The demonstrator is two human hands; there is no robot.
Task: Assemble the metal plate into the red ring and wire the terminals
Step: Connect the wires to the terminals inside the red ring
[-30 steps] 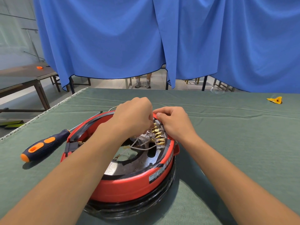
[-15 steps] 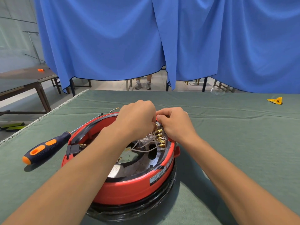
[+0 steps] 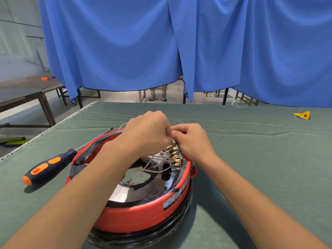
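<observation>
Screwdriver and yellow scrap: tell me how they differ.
The screwdriver is long, with a dark handle and orange inserts; the yellow scrap is small, flat and roughly triangular. The screwdriver lies left of the red ring, with its shaft close beside it; the scrap lies far off to the right. Both rest untouched on the green cloth.

- A blue curtain (image 3: 179, 42) hangs across the back, stopping short of the pale tiled floor (image 3: 122, 97)
- A dark wooden table (image 3: 27, 88) stands at far left
- Green cloth covers the tabletop (image 3: 251, 150)
- Chair legs (image 3: 246, 97) show under the curtain at right
</observation>
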